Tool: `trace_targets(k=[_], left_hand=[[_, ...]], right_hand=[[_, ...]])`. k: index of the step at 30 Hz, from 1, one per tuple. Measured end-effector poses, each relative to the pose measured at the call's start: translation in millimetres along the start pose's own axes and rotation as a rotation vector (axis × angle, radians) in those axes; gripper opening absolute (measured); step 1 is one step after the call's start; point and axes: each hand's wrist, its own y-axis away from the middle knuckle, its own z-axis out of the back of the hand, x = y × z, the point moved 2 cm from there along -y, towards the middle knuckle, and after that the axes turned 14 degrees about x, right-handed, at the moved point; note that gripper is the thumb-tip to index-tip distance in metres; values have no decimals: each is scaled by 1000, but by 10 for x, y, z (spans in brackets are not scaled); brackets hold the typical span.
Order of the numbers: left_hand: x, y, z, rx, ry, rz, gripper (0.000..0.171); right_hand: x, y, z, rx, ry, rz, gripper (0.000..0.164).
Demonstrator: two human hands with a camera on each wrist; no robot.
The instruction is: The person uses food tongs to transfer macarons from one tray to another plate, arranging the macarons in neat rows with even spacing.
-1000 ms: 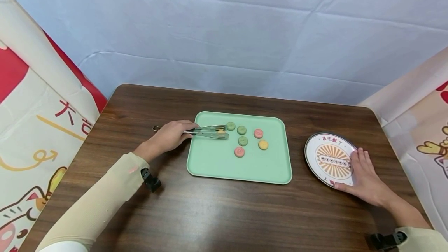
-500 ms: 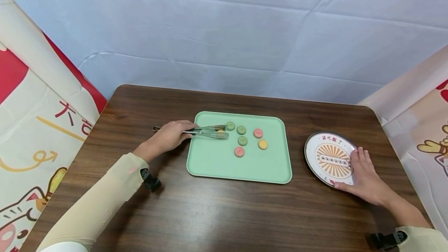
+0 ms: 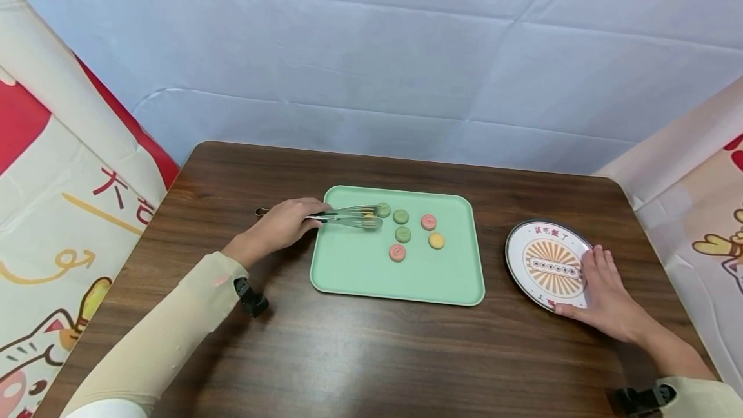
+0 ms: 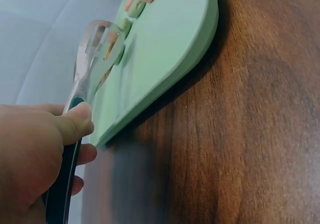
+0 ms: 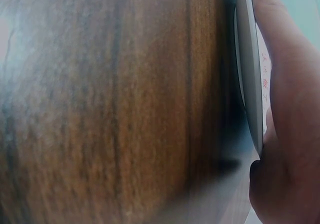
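My left hand grips metal tongs over the left side of a pale green tray. In the left wrist view the thumb presses on the dark handle of the tongs. A yellow macaron shows between the tong blades, partly hidden by them. Beside their tips lies a green macaron. Farther right on the tray are more macarons: green, pink and yellow. My right hand rests at the right rim of a round white plate, fingers extended and thumb over its near edge.
Tray and plate stand apart on a dark wooden table. A pale cloth hangs behind the table's far edge. Printed cloths hang at the left and right sides.
The tong tips have shifted very slightly to the right around the yellow macaron. The right hand, plate and tray stay as they were.
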Motion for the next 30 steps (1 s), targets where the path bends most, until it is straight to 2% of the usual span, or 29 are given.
trace_targets(k=[14,30], left_hand=[[-69,-39,61,7,25,-21,42],[-142,-115,115,28,38,-9,44]], right_hand=[[22,7,10,-3,-10,-1,134],[12,-2,8,-7,-1,4,134]])
